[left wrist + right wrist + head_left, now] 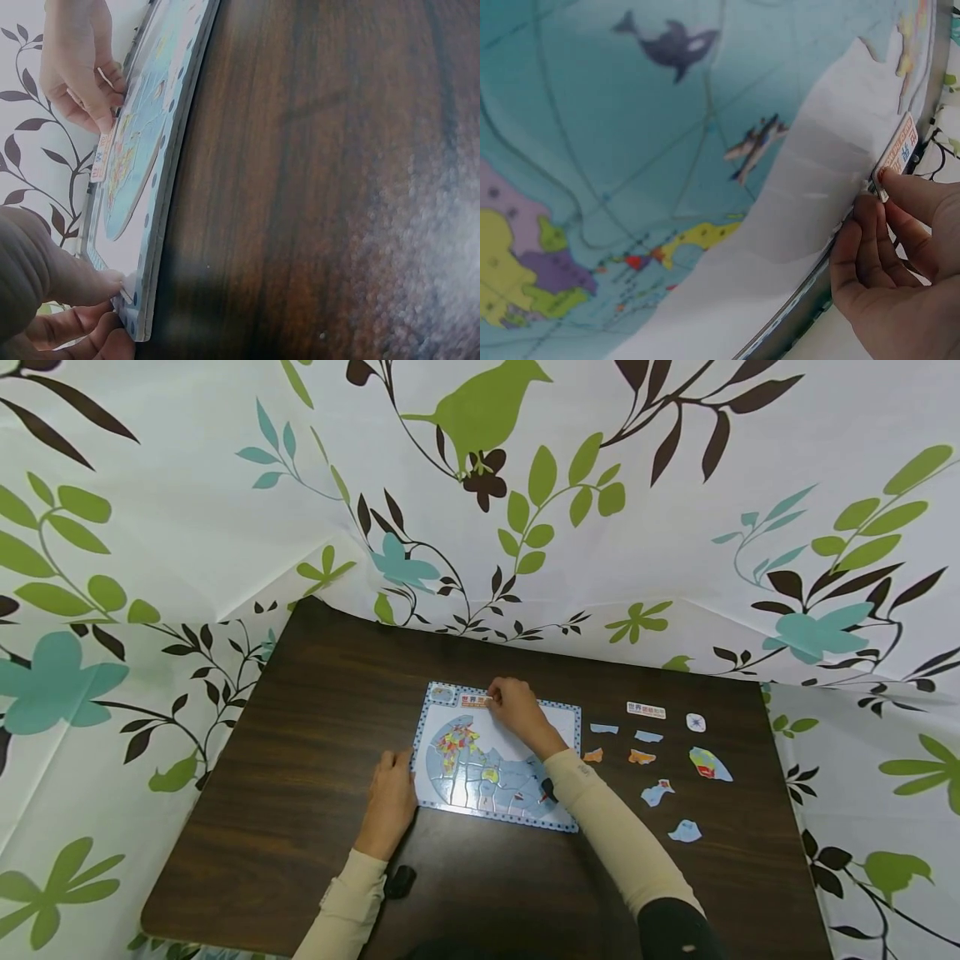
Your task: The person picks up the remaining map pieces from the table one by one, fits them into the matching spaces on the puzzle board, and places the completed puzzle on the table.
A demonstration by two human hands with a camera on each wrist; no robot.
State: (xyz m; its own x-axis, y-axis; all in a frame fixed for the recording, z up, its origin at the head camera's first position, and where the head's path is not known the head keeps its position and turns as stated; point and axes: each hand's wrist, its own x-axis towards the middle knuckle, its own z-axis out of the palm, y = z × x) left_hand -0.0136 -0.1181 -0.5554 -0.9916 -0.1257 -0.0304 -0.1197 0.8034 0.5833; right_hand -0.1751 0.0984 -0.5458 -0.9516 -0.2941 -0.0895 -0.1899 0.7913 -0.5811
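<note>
A world-map jigsaw board (573,735) with a blue dotted border lies on the dark table, its map partly filled with blue and coloured pieces. My left hand (390,802) grips the board's left edge; in the left wrist view, the thumb (82,281) is on top and the fingers are lower at the edge. At the board's top edge, my right hand (519,710) pinches a small white title piece (898,154) with orange and blue lettering between thumb and fingers. That piece is tilted in the right wrist view. Whether it touches the board, I cannot tell.
Several loose pieces lie right of the board: a lettered strip (646,710), a compass piece (696,722), an orange piece (642,757), a multicoloured piece (708,765) and a pale blue piece (685,832). A small black object (401,882) is by the left wrist. Patterned cloth (600,568) hangs behind the table.
</note>
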